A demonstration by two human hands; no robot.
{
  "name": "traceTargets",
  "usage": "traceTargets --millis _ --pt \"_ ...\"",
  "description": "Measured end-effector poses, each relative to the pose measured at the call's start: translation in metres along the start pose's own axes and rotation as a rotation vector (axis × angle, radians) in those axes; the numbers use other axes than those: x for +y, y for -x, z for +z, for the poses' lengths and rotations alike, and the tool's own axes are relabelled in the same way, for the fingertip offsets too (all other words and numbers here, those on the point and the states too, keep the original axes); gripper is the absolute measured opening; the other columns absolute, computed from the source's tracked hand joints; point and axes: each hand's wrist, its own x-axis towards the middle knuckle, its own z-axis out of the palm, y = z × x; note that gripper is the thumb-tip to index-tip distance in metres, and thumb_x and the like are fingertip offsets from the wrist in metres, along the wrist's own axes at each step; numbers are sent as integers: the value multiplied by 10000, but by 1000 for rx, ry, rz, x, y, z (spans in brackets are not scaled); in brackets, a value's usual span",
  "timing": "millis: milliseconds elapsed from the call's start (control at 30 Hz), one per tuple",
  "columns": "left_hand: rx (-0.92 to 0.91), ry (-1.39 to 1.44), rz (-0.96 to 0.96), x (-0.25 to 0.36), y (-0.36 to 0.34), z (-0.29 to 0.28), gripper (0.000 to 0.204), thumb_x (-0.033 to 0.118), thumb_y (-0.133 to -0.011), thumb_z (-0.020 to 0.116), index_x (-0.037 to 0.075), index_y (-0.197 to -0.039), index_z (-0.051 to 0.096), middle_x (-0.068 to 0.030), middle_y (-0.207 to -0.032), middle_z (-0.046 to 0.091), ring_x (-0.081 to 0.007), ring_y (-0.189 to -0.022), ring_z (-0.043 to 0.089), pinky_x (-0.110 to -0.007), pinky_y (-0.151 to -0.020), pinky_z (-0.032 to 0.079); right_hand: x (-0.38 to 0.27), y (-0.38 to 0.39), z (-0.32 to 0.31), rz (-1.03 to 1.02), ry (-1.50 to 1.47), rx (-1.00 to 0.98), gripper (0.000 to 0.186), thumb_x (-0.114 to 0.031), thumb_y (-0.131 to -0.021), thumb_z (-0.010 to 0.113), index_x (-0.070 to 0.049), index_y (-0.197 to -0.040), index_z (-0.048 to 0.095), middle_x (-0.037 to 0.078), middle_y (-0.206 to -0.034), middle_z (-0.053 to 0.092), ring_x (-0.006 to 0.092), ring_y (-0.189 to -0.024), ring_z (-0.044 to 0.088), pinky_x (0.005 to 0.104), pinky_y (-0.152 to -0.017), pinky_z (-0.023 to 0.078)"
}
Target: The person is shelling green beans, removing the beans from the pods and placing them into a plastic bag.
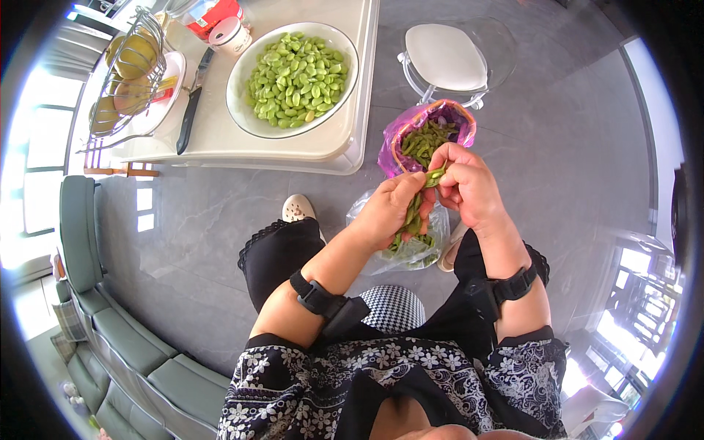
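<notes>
Both my hands meet in front of me over the bags, around a green bean pod [434, 177]. The fingers of my left hand [392, 209] are closed on its near end, with more green pods [413, 218] lying under the hand. At the pod's other end, my right hand [473, 189] pinches with thumb and fingers. Just beyond sits a purple plastic bag [391, 147], its mouth open on many unshelled pods [427, 141]. Below my hands a clear plastic bag [434, 255] holds green pods or husks; which of the two I cannot tell.
On the cream table [220, 145] stand a white bowl [236, 110] of shelled green beans [297, 79], a black-handled knife [189, 121], a paper cup [229, 37] and a wire fruit basket [134, 82]. A white-seated chair [446, 59] is beyond; a green sofa [139, 341] lies left.
</notes>
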Motion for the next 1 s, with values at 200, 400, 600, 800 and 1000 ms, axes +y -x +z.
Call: traceTargets --millis 200,400,600,800,1000 --pt "-27 -78 35 2 2 -5 321 320 -903 386 58 -749 489 -12 -603 474 -103 -461 493 -210 -347 328 -1 1 -4 4 -183 -168 111 -37 -686 459 -50 -793 485 -5 -538 428 54 -409 337 183 -391 274" --pt "96 -420 34 7 4 -6 236 227 -885 428 49 -775 536 9 -606 516 -68 -482 507 -193 -377 346 -3 5 -3 34 149 -168 101 -89 -738 584 -79 -792 499 -28 -572 461 42 -460 395 178 -410 285" --pt "103 -514 32 6 8 -10 234 215 -878 441 40 -775 558 18 -600 514 -62 -472 500 -191 -382 351 -4 2 -4 52 371 -186 85 -37 -720 547 -62 -795 516 -32 -606 478 39 -485 423 173 -425 306" --pt "141 -635 22 5 4 -11 249 223 -875 446 22 -806 576 14 -580 513 -59 -454 484 -201 -375 350 2 -2 -5 112 380 -114 120 -22 -729 472 -35 -832 534 -12 -586 487 51 -480 458 177 -409 338" --pt "225 -703 73 0 2 -15 256 226 -869 452 8 -828 580 6 -555 508 -64 -442 477 -214 -368 350 10 -12 -18 123 269 -195 233 -14 -722 469 10 -939 550 37 -604 537 73 -473 501 196 -402 373"
